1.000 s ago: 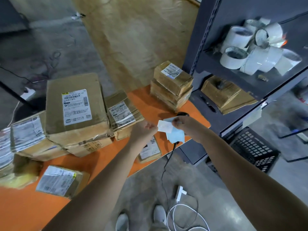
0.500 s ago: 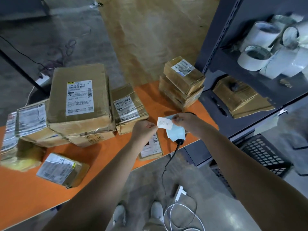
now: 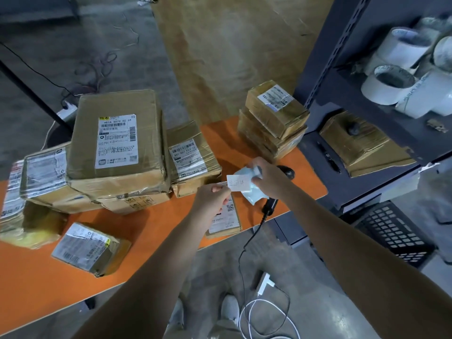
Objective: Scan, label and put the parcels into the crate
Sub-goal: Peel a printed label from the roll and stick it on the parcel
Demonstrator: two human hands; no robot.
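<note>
Holds a small white handwritten label above the near right part of the orange table. With the left hand, pinches the left end of the label between thumb and fingertips: grip closed on it. With the right hand, holds the pale blue backing sheet and apparently also the right end of the label: grip closed on the sheet. Looks like peeling the label off the backing, so the labelling step, with nothing stuck on a parcel yet.

Directly under the hands, flat at the table edge: a small flat parcel with a QR code, probably the one to receive the label. Just beside it, to the right, a black handheld scanner. Farther right, on the floor under the shelf, the black crate, well apart from the parcel. More cardboard parcels stacked to the left and behind.

For the handling, expect a very light, thin and limp label, sticky on one side, ready to curl or fold onto itself. Better to hold it only by the outer edges and pull it gently flat. Expect also a light, rather stiff parcel, perhaps a little slippery. Best to take it by the two long sides, not by the printed face.
</note>
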